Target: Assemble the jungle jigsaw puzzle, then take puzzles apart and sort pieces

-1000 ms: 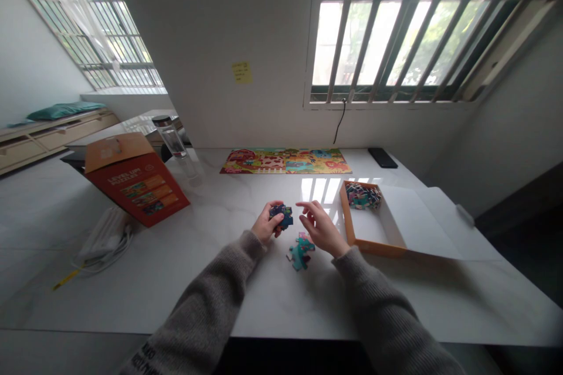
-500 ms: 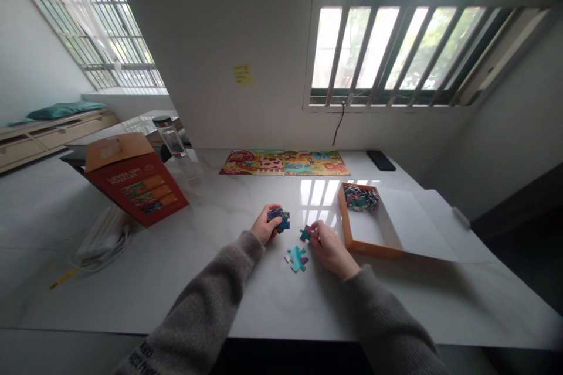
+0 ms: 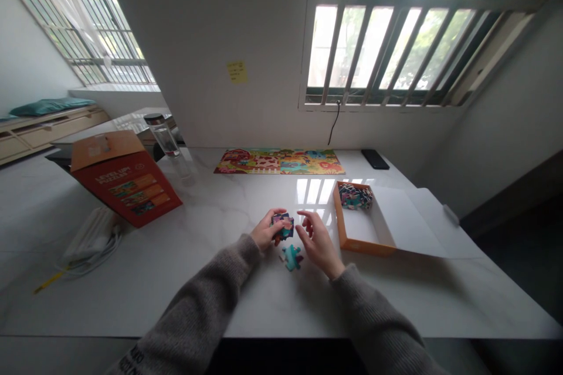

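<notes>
My left hand (image 3: 265,230) is closed around a small stack of puzzle pieces (image 3: 284,226), dark blue with a pink and teal piece on top. Just right of the stack, my right hand (image 3: 319,244) has its thumb and fingers apart, and nothing shows between them. On the white table below both hands lies a teal puzzle piece cluster (image 3: 291,258) with a purple and a pale part.
An open orange box (image 3: 344,228) with loose puzzle pieces (image 3: 355,196) stands on the right, its white flap spread out. A finished puzzle strip (image 3: 281,162) and a phone (image 3: 375,159) lie along the back. At left are a red box (image 3: 132,181), a glass bottle (image 3: 163,136) and a power strip (image 3: 88,237).
The piece that my right hand pinched has left its fingers, which are now spread. A pink and teal piece now tops the left hand's stack. The view has shifted slightly.
</notes>
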Available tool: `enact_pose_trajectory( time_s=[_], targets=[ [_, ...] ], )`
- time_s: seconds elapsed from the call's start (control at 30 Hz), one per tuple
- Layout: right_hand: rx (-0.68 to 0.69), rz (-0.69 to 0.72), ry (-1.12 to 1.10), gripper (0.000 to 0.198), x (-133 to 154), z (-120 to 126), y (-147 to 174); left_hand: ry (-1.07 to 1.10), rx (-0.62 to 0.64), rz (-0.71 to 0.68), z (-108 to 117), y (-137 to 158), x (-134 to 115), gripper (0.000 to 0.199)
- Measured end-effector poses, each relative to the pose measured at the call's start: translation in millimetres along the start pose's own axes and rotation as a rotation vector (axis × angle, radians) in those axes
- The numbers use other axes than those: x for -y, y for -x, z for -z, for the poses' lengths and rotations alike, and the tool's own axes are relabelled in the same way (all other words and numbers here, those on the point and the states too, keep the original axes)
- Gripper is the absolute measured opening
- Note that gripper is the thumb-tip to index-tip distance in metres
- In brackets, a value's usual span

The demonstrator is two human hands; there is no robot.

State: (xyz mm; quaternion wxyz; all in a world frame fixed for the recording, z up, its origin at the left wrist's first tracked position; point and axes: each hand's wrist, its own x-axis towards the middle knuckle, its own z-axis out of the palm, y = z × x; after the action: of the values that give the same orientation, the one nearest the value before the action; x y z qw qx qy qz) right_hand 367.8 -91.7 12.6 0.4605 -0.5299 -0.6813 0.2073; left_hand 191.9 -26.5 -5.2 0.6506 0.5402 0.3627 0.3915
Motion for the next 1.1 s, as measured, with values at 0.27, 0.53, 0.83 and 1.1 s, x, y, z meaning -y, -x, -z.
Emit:
enact_pose_trajectory(
  time_s=[0.27, 0.53, 0.83, 1.1],
  targets=[
    [0.25, -0.042, 0.462, 0.037, 4.8, -1.1, 43.9, -0.087, -0.195, -0.002, 8.0, -2.8, -6.0, 0.065],
    [0.254, -0.068, 0.492, 0.046, 6.3, 0.0, 44.7, -0.098, -0.182, 0.005, 6.5, 0.4, -3.8, 0.064],
    [0.327, -0.091, 0.454, 0.033, 7.7, 9.3, 44.9, -0.122, -0.178, 0.015, 8.2, 0.0, -3.4, 0.062],
    [0.296, -0.027, 0.041, 0.033, 6.8, 5.7, 43.5, -0.117, -0.057, -0.003, 9.5, 3.4, -4.3, 0.056]
  ],
)
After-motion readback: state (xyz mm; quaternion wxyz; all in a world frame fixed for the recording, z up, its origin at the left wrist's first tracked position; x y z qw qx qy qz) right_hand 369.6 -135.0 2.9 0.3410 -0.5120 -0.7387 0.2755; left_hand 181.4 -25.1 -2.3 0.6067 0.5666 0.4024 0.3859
